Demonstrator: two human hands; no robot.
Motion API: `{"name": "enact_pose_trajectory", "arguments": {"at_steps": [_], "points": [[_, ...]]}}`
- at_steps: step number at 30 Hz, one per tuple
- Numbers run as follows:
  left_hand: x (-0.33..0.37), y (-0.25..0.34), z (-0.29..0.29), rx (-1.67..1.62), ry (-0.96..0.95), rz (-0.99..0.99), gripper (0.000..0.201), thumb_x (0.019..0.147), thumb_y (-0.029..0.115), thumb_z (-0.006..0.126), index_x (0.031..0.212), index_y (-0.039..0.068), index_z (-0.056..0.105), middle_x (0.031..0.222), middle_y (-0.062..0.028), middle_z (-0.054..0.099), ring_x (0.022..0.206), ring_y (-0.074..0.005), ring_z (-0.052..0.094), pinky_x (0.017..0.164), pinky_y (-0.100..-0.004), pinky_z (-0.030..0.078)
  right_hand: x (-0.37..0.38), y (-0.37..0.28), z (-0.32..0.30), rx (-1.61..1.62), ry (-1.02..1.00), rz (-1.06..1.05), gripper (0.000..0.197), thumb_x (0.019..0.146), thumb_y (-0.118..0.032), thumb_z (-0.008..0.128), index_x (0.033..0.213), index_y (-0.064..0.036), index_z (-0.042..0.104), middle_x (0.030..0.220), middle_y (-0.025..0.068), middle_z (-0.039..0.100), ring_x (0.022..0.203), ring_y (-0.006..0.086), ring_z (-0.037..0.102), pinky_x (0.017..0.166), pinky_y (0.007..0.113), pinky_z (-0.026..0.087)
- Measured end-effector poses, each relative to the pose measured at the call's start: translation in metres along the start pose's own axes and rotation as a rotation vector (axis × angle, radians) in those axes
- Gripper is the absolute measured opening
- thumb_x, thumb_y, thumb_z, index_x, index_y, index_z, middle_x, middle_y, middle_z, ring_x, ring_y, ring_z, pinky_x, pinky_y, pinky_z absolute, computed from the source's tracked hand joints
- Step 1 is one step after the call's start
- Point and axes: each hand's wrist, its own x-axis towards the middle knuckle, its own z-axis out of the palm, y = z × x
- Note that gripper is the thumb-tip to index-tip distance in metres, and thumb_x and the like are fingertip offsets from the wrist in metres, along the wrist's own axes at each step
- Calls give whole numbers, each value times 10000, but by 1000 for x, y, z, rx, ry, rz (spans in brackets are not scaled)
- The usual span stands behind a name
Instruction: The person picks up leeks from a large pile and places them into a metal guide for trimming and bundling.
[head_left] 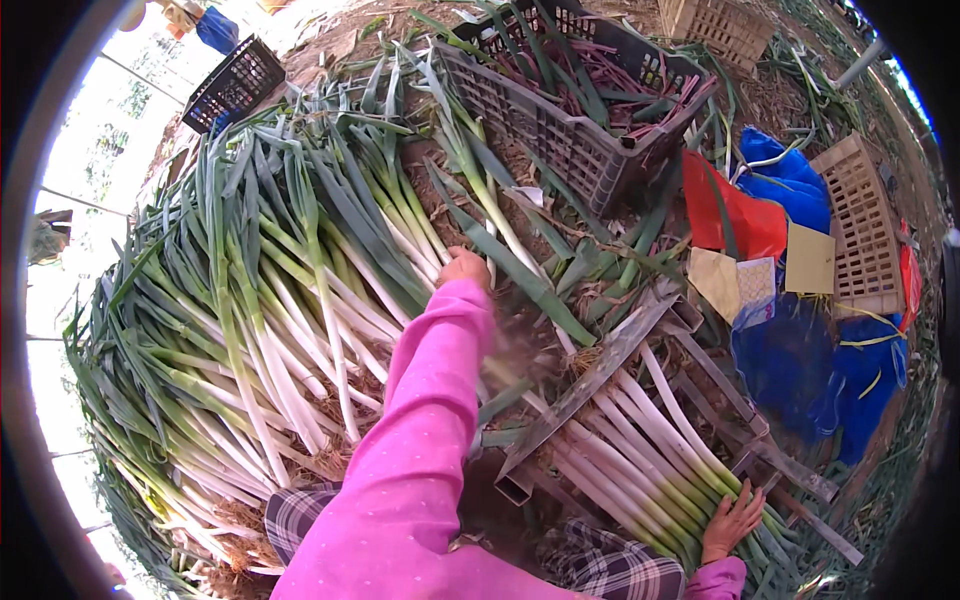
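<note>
My left hand (465, 268), at the end of an outstretched pink sleeve, is closed around the pale shaft of a leek at the right edge of a big pile of leeks (285, 290). Part of its grip is hidden by the hand's own back. At the lower right, my right hand (732, 520) lies with fingers spread on the green part of a row of leeks (640, 440). Those leeks rest in a metal frame (590, 385), their root ends toward its upper left bar.
A black crate (590, 150) with reddish stalks and green leaves stands beyond my left hand. To the right are blue plastic (790, 370), a red bag (725, 205) and a beige crate (855, 225). A smaller black crate (235, 85) is at far left. Loose leaves litter the ground.
</note>
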Motion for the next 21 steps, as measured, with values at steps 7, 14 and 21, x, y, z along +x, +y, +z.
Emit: {"name": "enact_pose_trajectory", "arguments": {"at_steps": [7,14,21], "points": [[36,-30,9,-344,-204,53,251,774,120,610,952,-37,689,1016,-241,669,1007,-365,642,854,-402,511,0,0,-1,31,6,9,492,998,-447,348,1410,-189,427,1452,157,353,1362,374,285,1081,534,208],[0,-54,-31,-1108,-188,45,136,855,63,541,927,-22,620,770,-143,620,731,-276,637,665,-404,539,-2,-1,7,42,15,21,486,999,-440,356,1419,-202,415,1461,150,344,1369,373,279,1086,547,201],[-50,-135,-105,-472,-398,642,216,859,106,613,1037,-17,615,873,-106,679,747,-235,665,704,-355,562,2,-8,-11,55,-42,94,471,977,-412,435,1407,-223,407,1467,155,324,1379,368,252,1091,561,199]]}}
